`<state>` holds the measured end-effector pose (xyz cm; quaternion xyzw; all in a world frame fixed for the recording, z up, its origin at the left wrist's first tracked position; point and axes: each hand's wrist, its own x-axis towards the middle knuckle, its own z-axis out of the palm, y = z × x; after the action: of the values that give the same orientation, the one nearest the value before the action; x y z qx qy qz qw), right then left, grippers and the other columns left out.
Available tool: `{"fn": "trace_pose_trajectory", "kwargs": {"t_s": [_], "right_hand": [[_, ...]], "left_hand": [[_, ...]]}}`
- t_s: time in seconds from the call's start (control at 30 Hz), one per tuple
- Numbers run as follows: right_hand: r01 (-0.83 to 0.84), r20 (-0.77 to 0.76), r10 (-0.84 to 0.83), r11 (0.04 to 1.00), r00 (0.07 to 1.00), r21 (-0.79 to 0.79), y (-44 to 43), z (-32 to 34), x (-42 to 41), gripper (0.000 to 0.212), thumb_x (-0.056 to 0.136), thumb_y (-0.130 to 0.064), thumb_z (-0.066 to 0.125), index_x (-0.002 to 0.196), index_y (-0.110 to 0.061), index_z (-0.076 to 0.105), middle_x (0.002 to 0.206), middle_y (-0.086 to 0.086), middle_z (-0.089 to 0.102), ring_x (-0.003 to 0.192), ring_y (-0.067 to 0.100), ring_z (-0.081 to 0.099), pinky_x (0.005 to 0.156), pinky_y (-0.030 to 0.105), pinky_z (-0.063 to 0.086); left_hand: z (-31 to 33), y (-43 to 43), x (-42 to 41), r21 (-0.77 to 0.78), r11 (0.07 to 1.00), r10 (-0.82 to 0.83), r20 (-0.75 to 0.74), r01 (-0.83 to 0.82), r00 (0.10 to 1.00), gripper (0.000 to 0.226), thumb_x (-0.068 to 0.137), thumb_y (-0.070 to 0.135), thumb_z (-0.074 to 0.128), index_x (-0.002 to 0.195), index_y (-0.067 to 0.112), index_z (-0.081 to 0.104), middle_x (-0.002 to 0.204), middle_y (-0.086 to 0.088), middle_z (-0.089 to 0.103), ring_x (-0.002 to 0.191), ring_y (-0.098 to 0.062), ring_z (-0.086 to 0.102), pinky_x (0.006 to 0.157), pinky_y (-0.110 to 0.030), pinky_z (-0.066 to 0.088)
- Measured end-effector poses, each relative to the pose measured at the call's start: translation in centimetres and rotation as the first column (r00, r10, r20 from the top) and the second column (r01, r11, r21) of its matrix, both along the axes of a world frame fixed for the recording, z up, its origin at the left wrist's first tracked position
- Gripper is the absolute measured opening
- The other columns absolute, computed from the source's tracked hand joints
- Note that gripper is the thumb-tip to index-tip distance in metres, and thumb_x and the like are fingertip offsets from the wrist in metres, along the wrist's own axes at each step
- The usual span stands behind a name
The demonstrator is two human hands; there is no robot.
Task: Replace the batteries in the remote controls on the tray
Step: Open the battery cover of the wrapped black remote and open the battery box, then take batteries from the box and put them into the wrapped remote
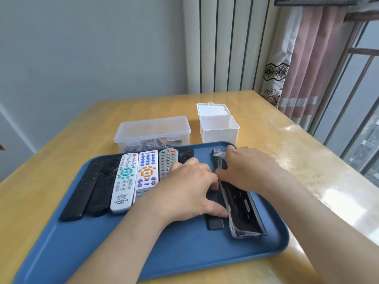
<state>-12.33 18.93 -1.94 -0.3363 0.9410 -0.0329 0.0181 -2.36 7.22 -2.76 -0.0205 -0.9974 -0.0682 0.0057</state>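
A blue tray (180,251) on the table carries a row of remotes: two black ones (82,193), a white one (124,181), a second white one (147,173), a grey one (167,160) and a small black one (186,154). At the tray's right lies a black remote in clear plastic wrap (242,210), back side up with its battery bay showing. Beside it lies a flat black battery cover (214,220). My left hand (188,191) presses on that cover. My right hand (248,171) holds the wrapped remote near its middle.
Behind the tray stands a clear plastic box (152,130) with batteries in the bottom. To its right is a white box (218,128) with its lid flipped open. A wall, a curtain and a window rail border the table's far and right sides.
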Motion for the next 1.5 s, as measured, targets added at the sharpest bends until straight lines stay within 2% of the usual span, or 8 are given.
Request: {"fn": "trace_pose_trajectory", "kwargs": {"t_s": [0.2, 0.4, 0.57, 0.87, 1.0, 1.2, 1.33, 1.5], "right_hand": [[0.082, -0.152, -0.094, 0.993, 0.984, -0.084, 0.1, 0.3, -1.0, 0.041, 0.096, -0.043, 0.047, 0.066, -0.014, 0.043, 0.07, 0.001, 0.047, 0.058, 0.022, 0.045, 0.049, 0.029, 0.032], [-0.23, -0.11, 0.203, 0.904, 0.973, -0.362, -2.7, 0.9, -1.9, 0.034, 0.094, -0.03, 0.055, 0.128, -0.023, 0.059, 0.11, -0.003, 0.05, 0.102, 0.02, 0.057, 0.082, 0.031, 0.046], [-0.358, -0.21, 0.315, 0.908, 0.926, -0.216, -7.2, 0.6, -2.5, 0.044, 0.096, -0.023, 0.051, 0.139, -0.021, 0.046, 0.134, 0.008, 0.048, 0.122, 0.028, 0.044, 0.095, 0.035, 0.043], [-0.354, -0.527, 0.298, 0.935, 0.796, -0.005, -11.6, -1.8, -4.4, 0.028, 0.068, -0.011, 0.078, 0.089, -0.013, 0.059, 0.08, 0.006, 0.06, 0.064, 0.024, 0.059, 0.045, 0.027, 0.027], [-0.312, -0.393, 0.233, 0.938, 0.889, -0.151, -11.8, -2.2, -4.7, 0.038, 0.082, -0.007, 0.07, 0.113, -0.014, 0.05, 0.107, 0.009, 0.051, 0.063, 0.03, 0.057, 0.05, 0.035, 0.044], [-0.256, -0.174, 0.202, 0.886, 0.964, -0.387, -11.4, -0.8, -4.3, 0.108, 0.079, -0.014, 0.075, 0.153, -0.037, 0.0, 0.149, 0.017, 0.026, 0.079, 0.038, 0.06, 0.067, 0.038, 0.049], [-0.207, -0.099, 0.181, 0.865, 0.978, -0.458, -10.8, 0.0, -4.4, 0.109, 0.082, -0.037, 0.072, 0.153, -0.036, -0.011, 0.159, 0.01, 0.018, 0.112, 0.038, 0.057, 0.085, 0.04, 0.048], [-0.245, -0.18, 0.221, 0.962, 0.959, -0.125, -10.7, 0.4, -4.4, 0.045, 0.099, -0.044, 0.047, 0.131, -0.014, 0.055, 0.143, 0.008, 0.047, 0.115, 0.03, 0.058, 0.087, 0.039, 0.05]], "left_hand": [[-0.5, -1.0, -0.3, 0.124, 0.992, -0.01, -0.097, 0.023, 0.995, 0.027, 0.097, 0.034, 0.045, 0.095, 0.022, 0.069, 0.091, 0.006, 0.067, 0.095, -0.017, 0.05, 0.092, -0.04, 0.041], [2.1, -5.2, 0.3, 0.253, 0.953, 0.241, -0.315, -0.164, 0.918, 0.022, 0.092, 0.021, 0.056, 0.106, 0.031, 0.07, 0.11, 0.014, 0.068, 0.107, -0.009, 0.057, 0.096, -0.031, 0.043], [2.6, -13.0, -0.7, 0.099, 0.918, 0.394, -0.358, -0.385, 0.847, 0.027, 0.09, 0.026, 0.061, 0.117, 0.029, 0.065, 0.122, 0.005, 0.062, 0.115, -0.02, 0.049, 0.097, -0.037, 0.041], [1.0, -17.3, -1.5, -0.379, 0.889, 0.206, -0.167, -0.255, 0.964, 0.051, 0.098, 0.037, 0.045, 0.143, 0.016, 0.034, 0.145, -0.005, 0.045, 0.129, -0.025, 0.046, 0.101, -0.04, 0.042], [1.9, -17.9, -1.4, -0.441, 0.874, 0.159, -0.134, -0.202, 0.978, 0.046, 0.1, 0.041, 0.036, 0.137, 0.015, 0.039, 0.139, -0.005, 0.051, 0.121, -0.026, 0.053, 0.094, -0.041, 0.046], [4.8, -19.9, -2.1, -0.077, 0.962, 0.253, -0.124, -0.263, 0.96, 0.043, 0.097, 0.047, 0.043, 0.137, 0.032, 0.04, 0.116, -0.006, 0.062, 0.108, -0.029, 0.056, 0.091, -0.036, 0.044], [6.1, -21.3, -4.1, 0.223, 0.933, 0.349, -0.373, -0.282, 0.86, 0.026, 0.091, 0.044, 0.056, 0.114, 0.03, 0.058, 0.107, 0.003, 0.065, 0.091, -0.02, 0.057, 0.079, -0.028, 0.041], [5.8, -22.2, -7.8, 0.408, 0.857, 0.509, -0.576, -0.315, 0.639, 0.014, 0.09, 0.038, 0.06, 0.093, 0.024, 0.063, 0.102, 0.001, 0.064, 0.09, -0.021, 0.054, 0.073, -0.027, 0.036]]}}
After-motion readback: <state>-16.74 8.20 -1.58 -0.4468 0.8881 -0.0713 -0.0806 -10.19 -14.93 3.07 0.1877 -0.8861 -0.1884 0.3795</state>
